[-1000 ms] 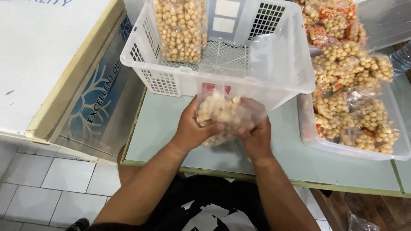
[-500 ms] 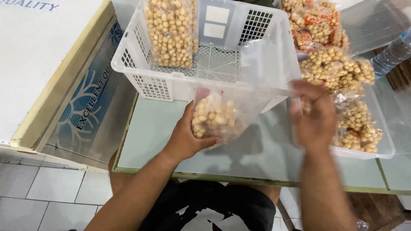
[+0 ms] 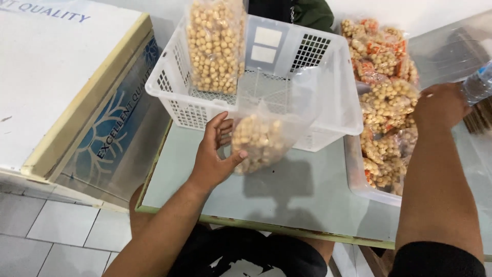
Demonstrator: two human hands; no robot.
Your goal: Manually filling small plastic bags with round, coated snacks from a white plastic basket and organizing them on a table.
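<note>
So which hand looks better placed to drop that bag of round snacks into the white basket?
Probably the left hand: it holds the snack bag right against the white basket front wall. The right hand is off over the clear tub of packed bags, near a water bottle.
</note>
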